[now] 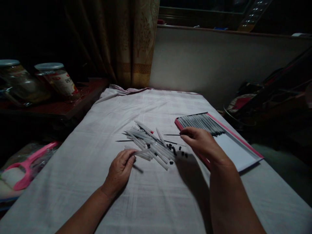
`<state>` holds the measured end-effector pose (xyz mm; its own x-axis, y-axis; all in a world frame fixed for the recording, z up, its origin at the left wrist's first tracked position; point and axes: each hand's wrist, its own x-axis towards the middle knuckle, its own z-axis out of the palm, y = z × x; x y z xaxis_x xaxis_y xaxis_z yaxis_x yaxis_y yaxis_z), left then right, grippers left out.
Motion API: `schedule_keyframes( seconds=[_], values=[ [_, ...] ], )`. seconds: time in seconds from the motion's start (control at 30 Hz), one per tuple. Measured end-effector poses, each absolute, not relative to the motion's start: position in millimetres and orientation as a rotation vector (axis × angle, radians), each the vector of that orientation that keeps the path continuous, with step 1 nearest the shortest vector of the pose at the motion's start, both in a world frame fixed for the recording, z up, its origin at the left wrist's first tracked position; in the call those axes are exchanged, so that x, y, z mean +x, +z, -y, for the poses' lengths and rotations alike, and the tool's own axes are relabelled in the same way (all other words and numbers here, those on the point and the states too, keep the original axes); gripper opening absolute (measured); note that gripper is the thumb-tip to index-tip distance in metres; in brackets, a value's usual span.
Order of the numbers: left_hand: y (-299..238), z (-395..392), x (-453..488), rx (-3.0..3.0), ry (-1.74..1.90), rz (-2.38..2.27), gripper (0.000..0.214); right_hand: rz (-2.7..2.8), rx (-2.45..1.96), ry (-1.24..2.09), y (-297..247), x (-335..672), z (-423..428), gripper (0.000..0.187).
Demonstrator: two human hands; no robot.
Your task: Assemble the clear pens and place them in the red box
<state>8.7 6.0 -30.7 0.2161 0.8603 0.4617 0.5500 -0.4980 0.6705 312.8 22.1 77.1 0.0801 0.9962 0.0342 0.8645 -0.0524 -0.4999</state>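
Note:
My left hand is closed around one end of a clear pen barrel, which points right over the pile. Between the fingertips of my right hand is a thin dark pen refill, its tip pointing left. A loose pile of translucent pen barrels lies between the hands, with dark refills among them. Several small black pen caps are scattered at the pile's right side. Beyond my right hand, a pink-edged box holds a row of pens; my forearm hides part of it.
A pale checked cloth covers the table. Lidded jars stand on a dark red side table at left. A pink handle shows below it. A curtain and a wall are behind.

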Motion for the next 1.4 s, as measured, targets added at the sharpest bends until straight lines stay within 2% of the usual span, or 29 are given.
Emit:
schedule_keyframes(
  seconds=[0.13, 0.3, 1.4],
  values=[
    [-29.6, -6.1, 8.8, 2.137, 1.155, -1.305, 0.023, 1.692, -1.579, 0.816, 94.3, 310.0, -8.6, 0.022],
    [-29.0, -5.4, 8.9, 2.126, 1.138, -1.32, 0.024, 1.775, -1.523, 1.004, 99.1, 297.5, -4.6, 0.021],
    [-26.2, -2.8, 11.3, 2.358, 1.115, -1.248, 0.023, 2.047, -1.539, 0.881, 90.0, 259.4, -3.3, 0.019]
  ],
)
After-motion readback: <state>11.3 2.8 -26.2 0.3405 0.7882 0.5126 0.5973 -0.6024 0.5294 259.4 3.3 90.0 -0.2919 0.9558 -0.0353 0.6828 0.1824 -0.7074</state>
